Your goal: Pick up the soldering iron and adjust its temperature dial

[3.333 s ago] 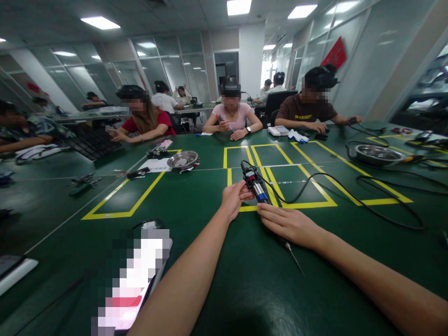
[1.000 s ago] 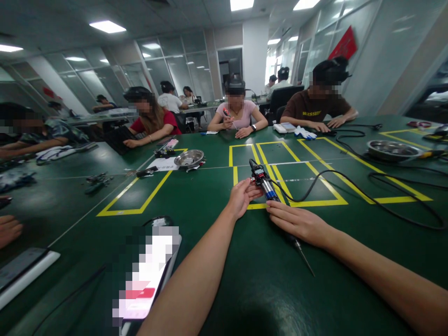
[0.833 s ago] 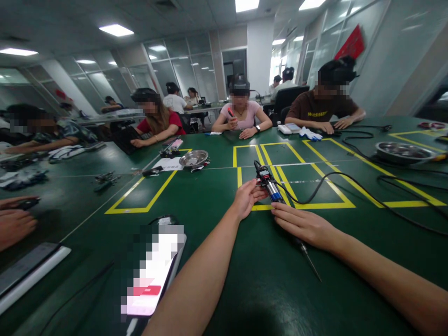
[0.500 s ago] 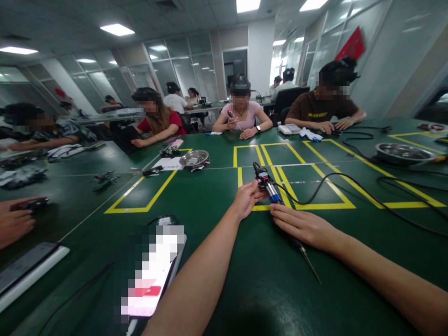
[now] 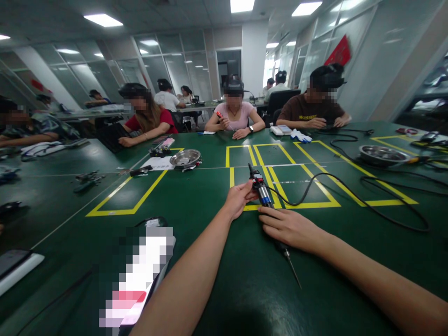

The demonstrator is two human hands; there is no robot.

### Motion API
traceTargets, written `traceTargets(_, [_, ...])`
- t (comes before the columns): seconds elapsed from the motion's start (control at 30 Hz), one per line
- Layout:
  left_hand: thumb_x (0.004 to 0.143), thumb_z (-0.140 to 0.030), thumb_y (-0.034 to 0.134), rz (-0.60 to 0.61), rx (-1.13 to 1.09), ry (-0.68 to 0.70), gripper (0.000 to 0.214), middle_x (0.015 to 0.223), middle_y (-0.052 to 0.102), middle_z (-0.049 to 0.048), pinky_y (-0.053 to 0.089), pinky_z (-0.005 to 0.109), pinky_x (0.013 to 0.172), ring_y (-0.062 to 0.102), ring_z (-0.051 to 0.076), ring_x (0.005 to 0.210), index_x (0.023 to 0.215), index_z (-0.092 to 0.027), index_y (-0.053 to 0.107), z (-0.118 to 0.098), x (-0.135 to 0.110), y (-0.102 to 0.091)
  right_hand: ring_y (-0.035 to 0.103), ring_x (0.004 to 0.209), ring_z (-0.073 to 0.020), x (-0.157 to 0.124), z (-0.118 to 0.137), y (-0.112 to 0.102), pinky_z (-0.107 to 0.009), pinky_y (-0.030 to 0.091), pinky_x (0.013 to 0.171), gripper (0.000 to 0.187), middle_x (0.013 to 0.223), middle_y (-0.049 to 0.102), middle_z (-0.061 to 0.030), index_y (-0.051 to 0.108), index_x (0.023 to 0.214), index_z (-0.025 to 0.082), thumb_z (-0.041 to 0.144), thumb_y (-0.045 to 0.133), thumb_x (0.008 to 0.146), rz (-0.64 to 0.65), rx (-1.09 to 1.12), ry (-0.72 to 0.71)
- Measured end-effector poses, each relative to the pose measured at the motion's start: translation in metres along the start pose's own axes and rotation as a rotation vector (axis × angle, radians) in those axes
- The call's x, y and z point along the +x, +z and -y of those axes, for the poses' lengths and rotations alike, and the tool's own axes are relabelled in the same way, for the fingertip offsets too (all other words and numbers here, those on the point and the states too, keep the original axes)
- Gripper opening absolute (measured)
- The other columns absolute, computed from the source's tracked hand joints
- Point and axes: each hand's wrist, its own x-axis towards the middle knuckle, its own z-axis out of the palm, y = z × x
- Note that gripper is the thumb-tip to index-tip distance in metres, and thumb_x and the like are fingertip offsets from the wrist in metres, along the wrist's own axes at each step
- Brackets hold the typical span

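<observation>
Both forearms reach forward over the green table (image 5: 189,200). Left hand (image 5: 238,199) curls, fingertips pinching 1 electric screwdriver (image 5: 261,192), which lies on the yellow tape. Right hand (image 5: 289,227) lies palm-down over its lower end, fingers nearly straight; can't tell the grip underneath. 1 cable (image 5: 317,175), 1 phone (image 5: 136,275), 2 bowls: left bowl (image 5: 185,158), right bowl (image 5: 380,154).

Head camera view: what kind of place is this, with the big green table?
Probably a workshop or training room in an office. A long green table is marked with yellow tape boxes, the left hand and right hand touch a corded electric screwdriver, and people sit around it with metal bowls.
</observation>
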Motion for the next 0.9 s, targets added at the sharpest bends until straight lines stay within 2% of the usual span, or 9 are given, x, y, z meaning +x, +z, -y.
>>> traceTargets(0.07, [0.080,-0.042,0.073,0.005,-0.007,0.012,0.041,0.094,0.073,0.0153,0.054,0.035,0.084,0.072,0.019,0.079,0.103,-0.008,0.067,-0.001,-0.001,0.001,0.041,0.138,-0.0288,-0.006,-0.007,0.003,-0.040,0.053,0.096,0.020,0.124,0.064,-0.0118,0.065,0.104,0.015,0.017,0.046,0.098,-0.037,-0.015,0.020])
traceTargets(0.13, [0.084,-0.043,0.069,-0.008,-0.028,0.018,0.044,0.106,0.072,0.0195,0.053,0.039,0.090,0.072,0.024,0.093,0.110,-0.008,0.064,-0.003,-0.001,0.001,0.039,0.139,-0.0290,-0.018,-0.020,0.006,-0.041,0.050,0.100,0.023,0.127,0.062,-0.0139,0.064,0.110,0.014,0.014,0.045,0.098,-0.110,-0.028,0.079])
traceTargets(0.2, [0.088,-0.043,0.063,-0.030,-0.032,0.016,0.042,0.109,0.070,0.0224,0.051,0.041,0.093,0.071,0.027,0.099,0.110,-0.007,0.062,-0.005,-0.002,0.001,0.039,0.139,-0.0287,-0.036,-0.038,0.009,-0.043,0.048,0.104,0.027,0.129,0.061,-0.0158,0.063,0.116,0.013,0.012,0.044,0.097,-0.201,-0.020,0.204])
traceTargets(0.33, [0.091,-0.030,0.061,-0.017,-0.024,0.001,0.028,0.109,0.070,0.0225,0.051,0.042,0.096,0.070,0.028,0.102,0.106,-0.006,0.062,-0.009,-0.003,0.001,0.043,0.135,-0.0289,-0.084,-0.076,0.015,-0.049,0.043,0.108,0.030,0.130,0.060,-0.0150,0.059,0.123,0.017,0.017,0.046,0.096,-0.340,-0.033,0.528])
traceTargets(0.5, [0.090,-0.023,0.060,-0.020,-0.015,-0.003,0.023,0.107,0.071,0.0214,0.052,0.041,0.095,0.070,0.027,0.101,0.106,-0.006,0.062,-0.009,-0.003,0.000,0.053,0.119,-0.0282,-0.134,-0.107,0.029,-0.047,0.044,0.103,0.028,0.120,0.060,-0.0150,0.058,0.118,0.018,0.029,0.052,0.094,-0.438,-0.140,0.826])
traceTargets(0.6, [0.090,-0.023,0.061,-0.013,-0.008,0.006,0.024,0.108,0.071,0.0220,0.052,0.040,0.095,0.070,0.027,0.102,0.108,-0.006,0.062,-0.009,-0.003,-0.001,0.055,0.108,-0.0290,-0.152,-0.114,0.041,-0.044,0.047,0.095,0.029,0.111,0.061,-0.0165,0.058,0.113,0.016,0.033,0.054,0.090,-0.421,-0.181,1.003])
traceTargets(0.73, [0.090,-0.022,0.061,-0.023,0.003,0.006,0.024,0.110,0.070,0.0225,0.053,0.040,0.094,0.070,0.027,0.101,0.107,-0.006,0.062,-0.011,-0.004,0.000,0.058,0.094,-0.0285,-0.166,-0.117,0.050,-0.040,0.049,0.081,0.033,0.100,0.062,-0.0148,0.058,0.110,0.015,0.034,0.059,0.083,-0.320,-0.183,1.179])
traceTargets(0.8, [0.090,-0.021,0.060,-0.033,0.008,0.000,0.022,0.109,0.071,0.0223,0.053,0.040,0.093,0.071,0.027,0.100,0.106,-0.006,0.063,-0.011,-0.004,0.001,0.058,0.095,-0.0287,-0.169,-0.116,0.050,-0.039,0.049,0.078,0.036,0.102,0.063,-0.0135,0.058,0.112,0.017,0.029,0.062,0.078,-0.265,-0.181,1.191])
traceTargets(0.9, [0.090,-0.021,0.060,-0.031,0.008,0.002,0.022,0.109,0.071,0.0220,0.052,0.040,0.094,0.070,0.026,0.101,0.106,-0.006,0.063,-0.012,-0.004,0.001,0.056,0.104,-0.0293,-0.169,-0.115,0.048,-0.038,0.049,0.081,0.038,0.109,0.063,-0.0119,0.062,0.110,0.020,0.019,0.061,0.072,-0.212,-0.154,1.104])
